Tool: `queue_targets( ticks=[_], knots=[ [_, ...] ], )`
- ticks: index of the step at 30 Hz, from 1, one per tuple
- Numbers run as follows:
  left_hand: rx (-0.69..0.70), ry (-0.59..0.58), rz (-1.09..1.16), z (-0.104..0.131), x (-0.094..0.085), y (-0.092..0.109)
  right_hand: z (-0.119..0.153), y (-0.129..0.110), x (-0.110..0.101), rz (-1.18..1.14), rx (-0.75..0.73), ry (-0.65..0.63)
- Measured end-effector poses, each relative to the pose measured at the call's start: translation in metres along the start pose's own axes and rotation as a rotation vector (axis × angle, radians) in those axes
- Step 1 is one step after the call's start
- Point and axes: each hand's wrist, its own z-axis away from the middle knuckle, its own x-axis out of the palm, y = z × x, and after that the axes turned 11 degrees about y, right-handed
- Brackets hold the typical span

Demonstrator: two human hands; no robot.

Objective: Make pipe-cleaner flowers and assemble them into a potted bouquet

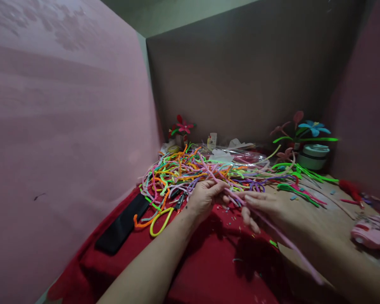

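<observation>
Left hand pinches pink stem; right hand touches it, grip unclear. Stem pile crowds front, pink wall bounds left, phone near red cloth edge.

Most fingers of the left hand hide behind its own back, so I cannot count them from here. Whether the right hand pinches the pink stem, I cannot tell; the stem's lower end reaches me blurred. The pile covers the tips of the scissors. The right edge cuts the toy car.
</observation>
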Motion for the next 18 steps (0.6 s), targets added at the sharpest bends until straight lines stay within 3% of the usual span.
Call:
queue_targets(
  ticks=[5,10,12,14,15,18],
  knots=[
    [-0.029,0.066,0.06,-0.002,0.001,-0.006,-0.01,-0.005,0.001,-0.317,-0.023,0.054],
    [-0.028,0.017,-0.031,0.006,0.007,-0.02,-0.019,0.016,0.005,-0.223,-0.165,0.162],
    [0.018,-0.034,-0.259,0.01,0.009,-0.018,-0.022,0.022,0.002,-0.174,-0.193,0.22],
    [0.139,0.002,-0.622,0.009,0.006,-0.006,-0.023,0.024,-0.002,-0.187,-0.221,0.303],
    [0.258,0.093,-0.847,0.006,0.003,0.003,-0.023,0.023,-0.005,-0.211,-0.226,0.34],
    [0.428,0.307,-1.047,-0.018,-0.016,0.035,-0.023,0.019,-0.013,-0.309,-0.187,0.379]
  ],
)
